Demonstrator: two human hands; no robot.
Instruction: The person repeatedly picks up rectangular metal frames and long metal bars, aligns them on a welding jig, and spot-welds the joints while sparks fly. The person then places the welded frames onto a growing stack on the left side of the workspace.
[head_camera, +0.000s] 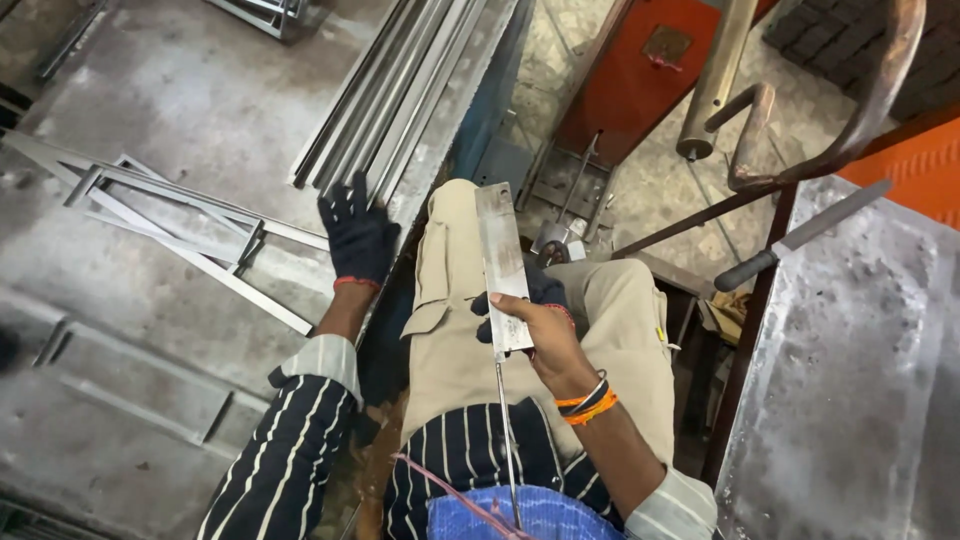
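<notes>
Over the lap, above khaki trousers (455, 330), a flat steel strip (502, 268) is held by the bare right hand (535, 335). The strip's long axis runs almost straight away from the body, its far end tilted slightly left. It is gripped near its lower end: the thumb is pressed on the near face and the fingers (484, 303) are curled shut behind it. A thin metal rod (508, 440) is seen running from the strip's lower end back towards the chest.

To the left, the gloved left hand (357, 235) is spread open on the edge of the steel desk (160, 110), with nothing grasped. It is laid just beside a bundle of long steel angle bars (405, 90) and near a welded angle frame (180, 225). The strip is therefore well clear of the left hand and off to its right. A metal file (800, 238) with a dark handle is seen resting on another desk at the right, apart from both hands.
</notes>
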